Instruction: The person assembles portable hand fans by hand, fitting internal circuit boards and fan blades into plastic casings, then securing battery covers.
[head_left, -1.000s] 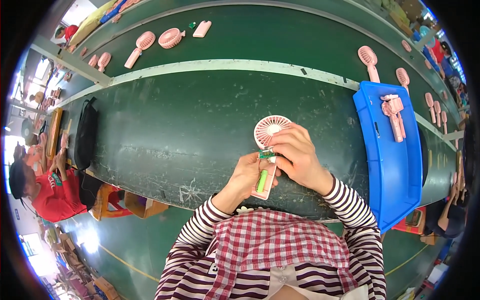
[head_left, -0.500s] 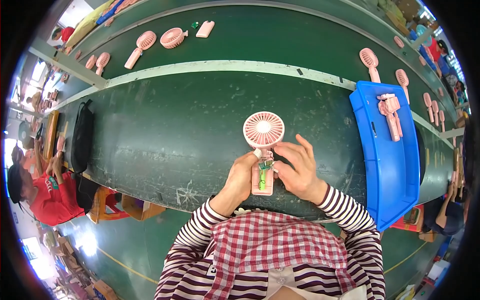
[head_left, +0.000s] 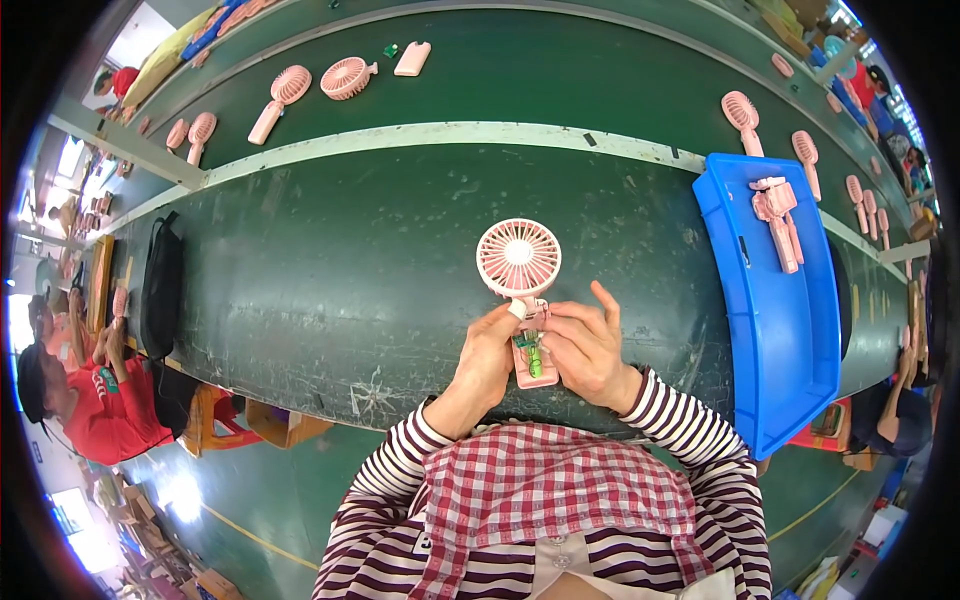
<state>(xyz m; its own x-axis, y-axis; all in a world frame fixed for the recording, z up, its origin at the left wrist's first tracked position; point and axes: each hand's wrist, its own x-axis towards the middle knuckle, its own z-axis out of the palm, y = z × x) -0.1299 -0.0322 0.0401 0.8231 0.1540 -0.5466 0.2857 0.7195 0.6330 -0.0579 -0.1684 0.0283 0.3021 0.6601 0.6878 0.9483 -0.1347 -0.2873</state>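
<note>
Pink fan is above the bench, L of the blue tray, its open handle showing a green board & battery. Prob. light, stiff plastic, a bit slick; board likely fragile, so best held by handle rim or neck. Handle's btwn both hands: L hand pins the neck w/ thumb, other fingers mostly hidden; R hand has bent fingers by the board, one raised, can't tell what's pinched.
</note>
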